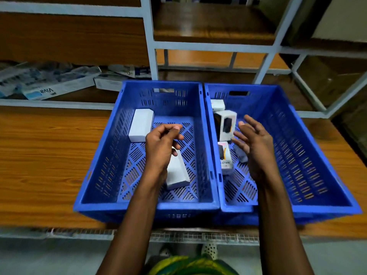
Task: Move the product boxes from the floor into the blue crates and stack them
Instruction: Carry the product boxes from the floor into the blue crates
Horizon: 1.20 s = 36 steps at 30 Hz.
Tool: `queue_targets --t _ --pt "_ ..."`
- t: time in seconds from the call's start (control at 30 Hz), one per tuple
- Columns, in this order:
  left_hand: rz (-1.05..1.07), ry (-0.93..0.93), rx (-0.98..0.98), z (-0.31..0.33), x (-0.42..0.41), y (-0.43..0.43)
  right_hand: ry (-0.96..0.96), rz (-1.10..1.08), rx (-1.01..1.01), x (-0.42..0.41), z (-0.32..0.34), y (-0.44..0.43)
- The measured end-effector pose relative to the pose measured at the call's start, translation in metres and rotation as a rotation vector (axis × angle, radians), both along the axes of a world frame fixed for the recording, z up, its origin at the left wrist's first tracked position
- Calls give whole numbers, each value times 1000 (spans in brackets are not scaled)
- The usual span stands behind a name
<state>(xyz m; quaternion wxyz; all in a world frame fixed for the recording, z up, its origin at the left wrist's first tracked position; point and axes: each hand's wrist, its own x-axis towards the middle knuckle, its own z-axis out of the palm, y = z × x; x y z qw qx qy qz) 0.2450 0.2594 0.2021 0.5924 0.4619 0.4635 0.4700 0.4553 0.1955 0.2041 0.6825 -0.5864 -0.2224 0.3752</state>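
Two blue crates stand side by side on a wooden shelf, the left crate [99,171] and the right crate [309,147]. In the left crate one white box [141,125] lies at the far left. A second white box [178,173] lies nearer, partly under my left hand [159,149]. That hand hovers over it with loosely curled fingers and holds nothing. The right crate holds several boxes along its left wall: a printed box [226,124], a white box [217,105] behind it, and a labelled box [225,158]. My right hand [255,145] is spread open beside them, empty.
A white metal shelf frame [151,46] rises behind the crates. Flat printed packages [45,84] lie on the back shelf at the left. A wire mesh edge [178,236] runs along the shelf front, and my feet show below it.
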Motion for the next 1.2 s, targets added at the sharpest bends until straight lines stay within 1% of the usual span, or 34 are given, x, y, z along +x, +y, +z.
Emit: queue_targets --t 0.17,0.3,0.4,0.5,0.57,0.67,0.77,0.97,1.07,1.2 --pt "-53 -19 -22 -8 -6 -14 -37 -43 -40 -27 -4 -44" --pt "-186 -45 39 -9 -5 -33 -74 -27 -46 -46 -9 -72" --pt "-259 -49 106 -4 -7 -56 -103 14 -7 -56 -7 -86" --pt "-246 -57 139 -1 -15 -86 -116 87 70 -62 -2 -96" --pt "-200 -57 147 -1 -24 -108 -107 159 130 -68 3 -103" --pt "-48 -52 147 -4 -42 -145 -92 311 196 -83 2 -121" --pt "160 -51 114 -11 -65 -200 -45 496 200 -107 -12 -151" --pt "556 11 -21 -40 -124 -368 34 970 49 -191 -60 -237" --pt "801 24 -65 -47 -159 -455 33 1219 13 -246 -64 -287" --pt "1109 -24 -121 -63 -195 -565 7 1513 -61 -308 -67 -359"
